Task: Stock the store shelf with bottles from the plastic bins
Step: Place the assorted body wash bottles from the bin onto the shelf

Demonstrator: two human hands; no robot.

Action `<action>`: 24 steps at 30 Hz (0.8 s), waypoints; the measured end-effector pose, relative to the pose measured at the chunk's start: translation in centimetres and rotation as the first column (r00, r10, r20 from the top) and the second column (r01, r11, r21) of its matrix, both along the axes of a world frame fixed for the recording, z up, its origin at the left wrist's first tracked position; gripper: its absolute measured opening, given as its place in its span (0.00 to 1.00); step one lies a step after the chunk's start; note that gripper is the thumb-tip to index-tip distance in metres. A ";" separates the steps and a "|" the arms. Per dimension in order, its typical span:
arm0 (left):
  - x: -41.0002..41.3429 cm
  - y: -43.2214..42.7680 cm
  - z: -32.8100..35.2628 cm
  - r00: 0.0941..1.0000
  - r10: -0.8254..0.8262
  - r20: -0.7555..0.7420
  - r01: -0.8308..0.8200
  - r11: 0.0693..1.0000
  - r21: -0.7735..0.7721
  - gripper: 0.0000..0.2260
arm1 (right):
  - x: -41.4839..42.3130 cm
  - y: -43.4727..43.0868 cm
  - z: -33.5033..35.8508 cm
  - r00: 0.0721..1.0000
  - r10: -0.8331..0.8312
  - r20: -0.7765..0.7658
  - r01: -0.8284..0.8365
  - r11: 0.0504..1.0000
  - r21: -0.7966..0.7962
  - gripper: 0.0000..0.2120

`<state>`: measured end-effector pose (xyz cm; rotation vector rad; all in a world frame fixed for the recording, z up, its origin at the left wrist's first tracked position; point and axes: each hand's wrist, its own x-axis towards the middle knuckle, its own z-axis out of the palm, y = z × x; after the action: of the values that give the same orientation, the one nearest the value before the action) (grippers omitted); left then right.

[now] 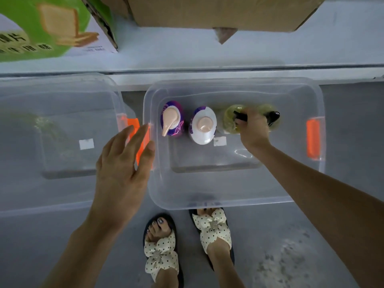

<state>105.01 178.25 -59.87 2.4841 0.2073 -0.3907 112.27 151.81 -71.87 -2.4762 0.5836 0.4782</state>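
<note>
A clear plastic bin (228, 198) with orange handles stands on the floor in front of me. Along its far side stand a purple pump bottle (172, 119), a white-and-purple pump bottle (203, 126) and two yellow-green bottles with black pumps (228, 119) (272, 117). My right hand (252, 128) reaches into the bin and grips the black pump of the left yellow-green bottle. My left hand (124, 161) hovers with fingers spread between the two bins, over the orange handles. A second clear bin (62, 196) sits to the left.
The white bottom shelf (187, 55) runs across the top, carrying a green-and-white carton (47, 28) at left and a brown cardboard box (218, 13) at centre. My feet in dotted sandals (187, 242) stand just before the right bin.
</note>
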 end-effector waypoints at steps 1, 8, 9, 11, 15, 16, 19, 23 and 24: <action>0.0 -0.1 0.1 1.000 0.006 -0.006 -0.006 1.000 -0.017 0.26 | -0.1 -0.2 0.3 0.999 -0.040 0.016 0.040 0.999 0.032 0.11; 0.7 -1.4 2.3 1.000 0.013 0.023 -0.010 0.991 -0.135 0.28 | -1.8 -2.1 4.6 0.970 -0.202 0.135 0.166 0.958 0.235 0.11; 1.0 -1.9 2.8 1.000 0.023 0.020 -0.019 0.983 -0.182 0.27 | -2.2 -2.5 5.3 0.963 -0.221 0.156 0.172 0.946 0.275 0.11; 1.4 -3.1 3.6 1.000 0.028 -0.001 -0.027 0.960 -0.277 0.21 | -2.6 -3.3 6.7 0.937 -0.295 0.188 0.201 0.893 0.402 0.09; 2.3 -5.3 4.4 0.975 0.128 -0.181 -0.200 0.864 -0.463 0.23 | -2.3 -5.0 10.0 0.919 -0.343 0.194 0.158 0.771 0.616 0.09; 2.5 -5.7 4.4 0.959 0.141 -0.246 -0.250 0.831 -0.498 0.21 | -2.1 -5.3 10.8 0.925 -0.334 0.182 0.139 0.742 0.655 0.07; 2.7 -7.4 4.2 0.926 0.124 -0.357 -0.318 0.764 -0.561 0.09 | -1.7 -5.3 13.1 0.952 -0.293 0.092 0.119 0.628 0.769 0.11; 2.7 -9.3 4.0 0.851 0.120 -0.511 -0.464 0.629 -0.624 0.21 | -1.4 -4.2 14.7 0.985 -0.166 -0.055 0.130 0.486 0.864 0.11; 2.7 -9.6 4.2 0.813 0.117 -0.570 -0.516 0.596 -0.615 0.21 | -1.4 -3.8 14.8 0.989 -0.132 -0.072 0.125 0.459 0.879 0.11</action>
<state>107.74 168.63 -55.65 1.4310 0.5755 -0.7520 110.88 148.00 -57.03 -1.3919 0.3585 0.5301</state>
